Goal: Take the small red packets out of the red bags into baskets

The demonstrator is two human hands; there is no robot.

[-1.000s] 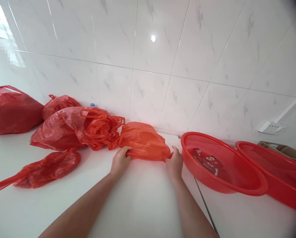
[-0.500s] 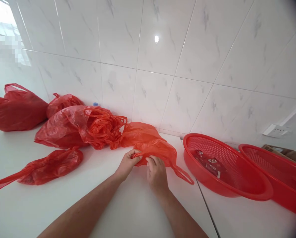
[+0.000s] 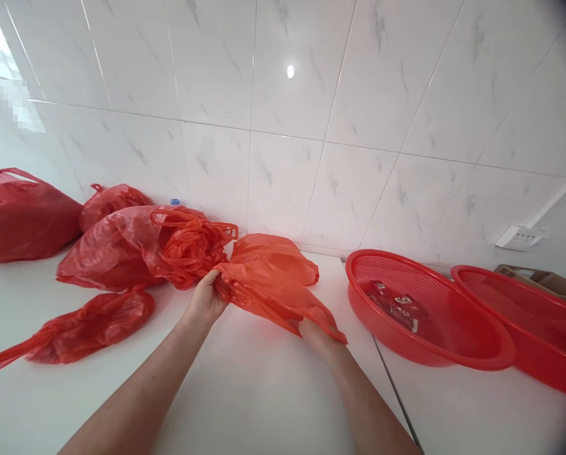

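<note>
A thin red plastic bag (image 3: pixel 273 294) stretches between my two hands above the white table. My left hand (image 3: pixel 208 300) is closed on the bag's left edge, thumb on top. My right hand (image 3: pixel 317 335) reaches into the bag's opening, and the film covers its fingers. Behind lies another red plastic bag (image 3: pixel 278 249), flat against the wall side. A crumpled heap of red bags (image 3: pixel 192 246) sits just beyond my left hand.
On the right stand a red perforated basket (image 3: pixel 429 354) holding small dark red packets (image 3: pixel 399 306) and a second red basket (image 3: pixel 548 366). Filled red bags (image 3: pixel 31 218) line the left, with a limp red bag (image 3: pixel 93 325) nearer. A tiled wall (image 3: pixel 287 183) closes the back.
My hands have moved apart, left hand leftward with the bag's edge. My right hand has gone inside the bag, which is now spread wider and lifted off the bag behind.
</note>
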